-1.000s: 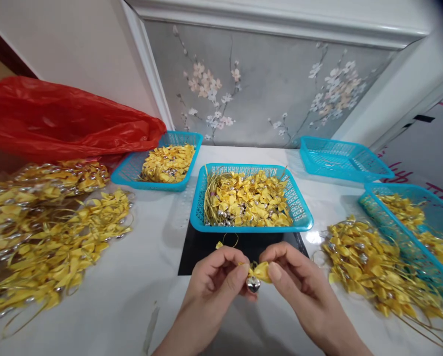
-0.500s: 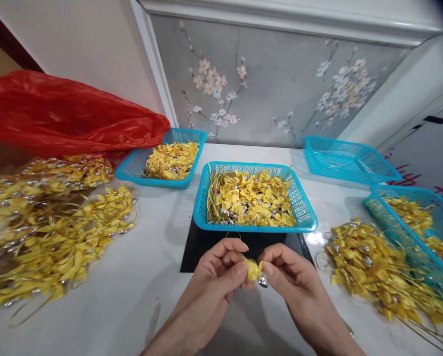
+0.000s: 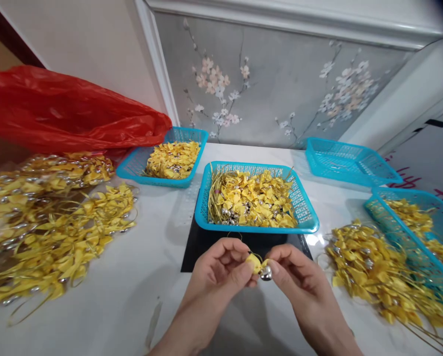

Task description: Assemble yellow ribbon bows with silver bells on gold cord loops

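Between my two hands is a yellow ribbon bow [image 3: 255,264] with a small silver bell [image 3: 266,273] hanging from it. My left hand [image 3: 221,277] pinches the bow's left loop between thumb and fingertips. On the other side, my right hand [image 3: 299,279] closes thumb and forefinger on the right loop, right beside the bell. A thin gold cord shows near the left fingertips. Just beyond both hands stands a blue plastic basket [image 3: 256,230] heaped with similar bows, bells and gold cords [image 3: 254,198].
A black mat [image 3: 192,254] lies partly under the middle basket. Piles of belled bows lie on the white table at left [image 3: 69,237] and right [image 3: 373,272]. Other blue baskets stand back left [image 3: 132,170], back right [image 3: 351,160] and far right [image 3: 395,242]. A red plastic bag [image 3: 69,113] hangs over the left.
The bell has turned and shows more of its round side. Both hands keep their pinch on the bow, with small finger shifts. The view has moved slightly.
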### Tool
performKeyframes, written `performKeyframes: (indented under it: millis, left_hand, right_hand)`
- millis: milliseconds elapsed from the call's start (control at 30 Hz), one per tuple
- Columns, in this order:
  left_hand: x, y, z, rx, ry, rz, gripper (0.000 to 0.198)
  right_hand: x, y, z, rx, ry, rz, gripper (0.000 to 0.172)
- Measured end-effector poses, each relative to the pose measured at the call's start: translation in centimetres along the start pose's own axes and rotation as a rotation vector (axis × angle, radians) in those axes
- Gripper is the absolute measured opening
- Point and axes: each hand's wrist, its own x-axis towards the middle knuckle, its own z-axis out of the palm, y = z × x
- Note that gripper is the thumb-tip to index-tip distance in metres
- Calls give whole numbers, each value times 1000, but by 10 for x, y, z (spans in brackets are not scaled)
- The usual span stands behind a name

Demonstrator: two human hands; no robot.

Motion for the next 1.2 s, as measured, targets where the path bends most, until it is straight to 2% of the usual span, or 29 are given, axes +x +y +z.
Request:
performKeyframes:
  millis: [167,267,400,467,600,700,767,900,1067,1200]
  left_hand:
    - [1,0,-1,29,49,-42,13]
    - [2,1,2,91,64,-44,15]
    - [1,2,6,178,94,-27,16]
    - [1,2,6,175,96,-29,15]
    - [2,-2,4,42,31,-32,12]
    - [2,-5,2,-70,-17,-37,12]
    - [1,-5,2,-116,-59,-53,13]
    - [0,-2,1,-94,-79,-69,16]
    - [0,-1,-2,116,-93,-13,32]
    - [2,-5,-1,306,-70,-28,29]
  right_hand:
    - [4,-9,-8,-213,-104,-129,19]
    - [10,-18,-13,-362,-123,-229,18]
    - [17,-28,-8,-472,-236,-142,23]
    - [18,-27,-3,-380,-269,-59,28]
    - [16,-16,12,67,-208,68,33]
    - [12,-7,22,352,-129,93,31]
    - [11,-6,25,417,-130,69,29]
    - [13,-14,15,190,-221,48,31]
    - [12,-24,3,-205,-189,-25,30]
    - [13,-24,7,-255,-254,-44,30]
